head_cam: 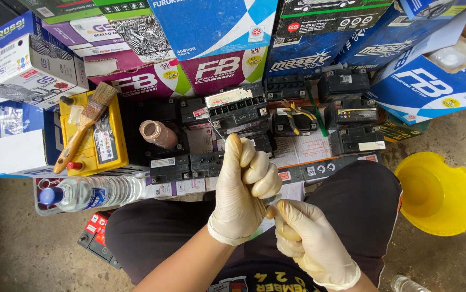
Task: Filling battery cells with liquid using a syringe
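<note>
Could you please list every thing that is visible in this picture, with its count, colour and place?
cardboard boxes: many, blue, purple, white and black, stacked along the top
small batteries: about ten, black, on the ground in the middle
yellow battery: one, left of middle
paintbrush: one, wooden handle, lying on the yellow battery
tape roll: one, brownish, on the dark batteries left of middle
water bottle: one, clear with blue cap, lying at left
yellow bowl: one, on the ground at right
left hand: one, pale glove, closed on a small item, unclear
right hand: one, pale glove, touching the same item
</note>
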